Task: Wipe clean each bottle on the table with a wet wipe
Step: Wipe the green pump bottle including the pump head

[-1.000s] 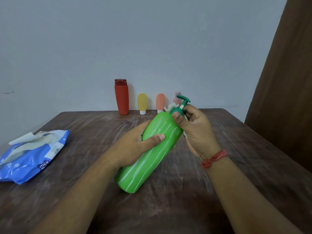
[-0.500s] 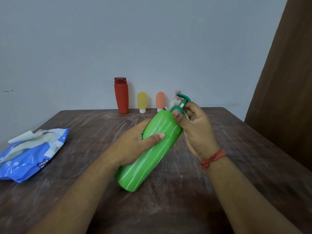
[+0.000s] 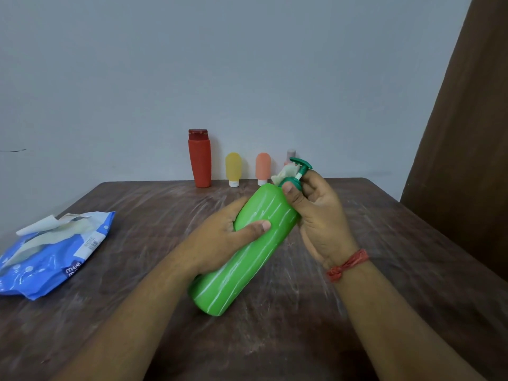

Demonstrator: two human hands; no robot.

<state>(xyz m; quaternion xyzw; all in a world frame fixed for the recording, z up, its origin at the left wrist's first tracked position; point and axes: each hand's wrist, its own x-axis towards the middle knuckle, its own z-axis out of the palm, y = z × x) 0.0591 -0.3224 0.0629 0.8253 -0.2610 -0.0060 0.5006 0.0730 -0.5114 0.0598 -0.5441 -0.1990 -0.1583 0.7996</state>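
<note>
Wipe pack (image 3: pixel 52 251) lies left on worktop (image 3: pixel 384 229); three bottles (image 3: pixel 199 158) stand behind. Left hand (image 3: pixel 222 240) grips green bottle (image 3: pixel 247 251); right hand (image 3: pixel 319 215) pinches wipe (image 3: pixel 286 173) at pump.

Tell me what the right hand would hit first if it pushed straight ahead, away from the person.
Probably the small pinkish bottle at the wall, right behind the right hand and the green bottle's pump head. Depth is unclear; the gap cannot be judged.

bright green bottle (image 3: pixel 247 251) at frame centre with thin pale streaks, dark green pump (image 3: pixel 298 171), white wipe (image 3: pixel 286 173) beside it. upper centre: red bottle (image 3: pixel 199 160), yellow tube (image 3: pixel 233 167), salmon tube (image 3: pixel 263 166), both white-capped. blue and white wipes pack (image 3: pixel 52 254) at left. dark brown surface (image 3: pixel 384 243), whitish smears. red thread wristband (image 3: pixel 347 265) at right.
</note>
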